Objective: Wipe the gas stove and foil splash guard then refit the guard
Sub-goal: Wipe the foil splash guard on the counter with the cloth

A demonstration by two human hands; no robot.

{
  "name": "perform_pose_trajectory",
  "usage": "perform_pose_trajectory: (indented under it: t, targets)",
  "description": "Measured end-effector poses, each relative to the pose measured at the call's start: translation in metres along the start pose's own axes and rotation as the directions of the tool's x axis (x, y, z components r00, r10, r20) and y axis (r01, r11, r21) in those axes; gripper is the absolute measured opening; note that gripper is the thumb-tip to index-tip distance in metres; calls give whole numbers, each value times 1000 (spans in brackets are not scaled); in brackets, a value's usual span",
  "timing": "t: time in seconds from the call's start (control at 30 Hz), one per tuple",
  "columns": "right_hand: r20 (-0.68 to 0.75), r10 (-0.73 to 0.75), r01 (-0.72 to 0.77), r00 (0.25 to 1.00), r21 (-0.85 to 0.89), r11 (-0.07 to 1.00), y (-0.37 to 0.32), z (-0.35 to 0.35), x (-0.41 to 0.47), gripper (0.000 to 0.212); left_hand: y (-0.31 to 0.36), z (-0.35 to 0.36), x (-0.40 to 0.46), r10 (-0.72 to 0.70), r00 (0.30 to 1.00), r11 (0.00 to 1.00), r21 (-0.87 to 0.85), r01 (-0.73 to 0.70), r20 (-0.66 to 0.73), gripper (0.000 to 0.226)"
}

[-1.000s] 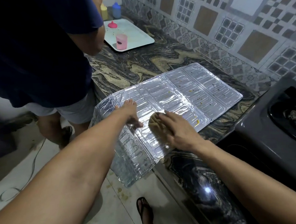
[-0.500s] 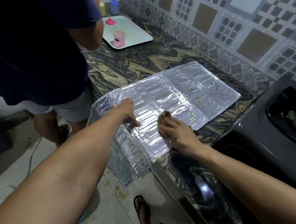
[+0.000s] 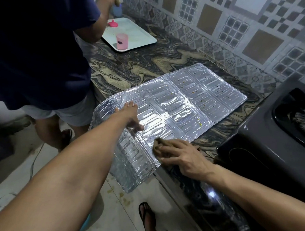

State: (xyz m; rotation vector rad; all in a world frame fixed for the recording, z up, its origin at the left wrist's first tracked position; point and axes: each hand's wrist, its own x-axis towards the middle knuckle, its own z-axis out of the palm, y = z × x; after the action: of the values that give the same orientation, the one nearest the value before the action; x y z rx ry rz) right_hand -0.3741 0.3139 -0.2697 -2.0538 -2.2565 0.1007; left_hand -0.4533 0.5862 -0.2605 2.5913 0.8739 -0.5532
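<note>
The silver foil splash guard [image 3: 179,103] lies unfolded flat on the marbled counter [image 3: 131,66], its near-left panel hanging over the counter's edge. Small food specks dot its far panels. My left hand [image 3: 132,116] presses flat on the guard near the fold, fingers spread. My right hand [image 3: 179,154] presses a brown cloth [image 3: 159,144] onto the guard's near corner with straight fingers. The dark gas stove [image 3: 267,144] sits on the counter to the right, one burner [image 3: 302,118] showing at the frame's edge.
Another person in a dark blue shirt [image 3: 37,51] stands close at the left by the counter. A white tray [image 3: 139,34] with a pink cup [image 3: 122,41] sits at the back. The patterned tile wall [image 3: 232,30] runs behind. My sandalled foot [image 3: 147,219] is on the floor.
My right hand has slid the cloth along the guard toward its near corner. My left hand stays pressed on the foil. The other person has raised an arm toward the back.
</note>
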Motion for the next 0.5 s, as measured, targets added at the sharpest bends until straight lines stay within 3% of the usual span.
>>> perform_pose_trajectory:
  t: [0.07, 0.17, 0.23, 0.3, 0.33, 0.4, 0.47, 0.5]
  targets:
    - [-27, -59, 60, 998, 26, 998, 0, -2, 0, 54, 0, -1, 0, -1, 1000, 1000, -2, 1, 0, 118]
    - [-194, 15, -26, 981, -57, 998, 24, -13, 2, 46, -1, -1, 0, -3, 1000, 1000, 6, 3, 1, 118]
    - [-225, 274, -291, 935, -49, 955, 43, -20, 6, 32, -1, -1, 0, -3, 1000, 1000, 6, 3, 6, 118]
    - [-183, 553, -558, 813, 29, 830, 45, -23, 18, 25, 1, -1, -2, -6, 1000, 1000, 3, 6, 11, 118]
    - [-190, 581, -588, 792, 19, 808, 38, -22, 25, 24, 1, -1, -2, -7, 1000, 1000, 3, 7, 12, 119]
    - [-186, 466, -479, 865, -27, 878, 11, -22, 42, 36, 1, -1, -1, -17, 1000, 1000, -4, 17, 5, 119]
    - [-55, 326, -326, 944, 5, 945, -11, -19, 53, 59, 0, -3, -3, -34, 999, 999, 1, 34, 1, 119]
    - [41, 322, -322, 946, 19, 946, -10, -15, 54, 63, 0, -3, -5, -43, 999, 999, 10, 43, 2, 118]
